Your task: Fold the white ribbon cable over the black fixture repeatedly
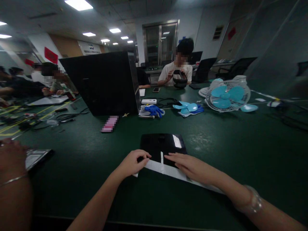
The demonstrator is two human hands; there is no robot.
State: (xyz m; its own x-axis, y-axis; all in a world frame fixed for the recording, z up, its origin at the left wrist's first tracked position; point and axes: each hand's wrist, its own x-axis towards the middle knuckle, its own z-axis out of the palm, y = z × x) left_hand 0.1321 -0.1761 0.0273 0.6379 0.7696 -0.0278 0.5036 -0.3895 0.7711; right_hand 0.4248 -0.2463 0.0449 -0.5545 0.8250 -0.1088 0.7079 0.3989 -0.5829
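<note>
A flat black device [162,145] with a white label lies on the dark green table [216,138] in front of me. A long white paper strip [168,170] runs along its near edge, with a short piece standing up in the middle. My left hand [133,163] has its fingers curled, pinching the strip's left end against the device. My right hand [190,166] lies flat with fingers stretched out, pressing the strip's right part onto the table.
An open black laptop [103,83] stands behind, with a pink object [110,124], blue gloves [154,110] and a dismantled blue fan [227,96] further back. A person sits opposite holding a dark object. Another person's arm [12,173] with a bracelet is at the left edge.
</note>
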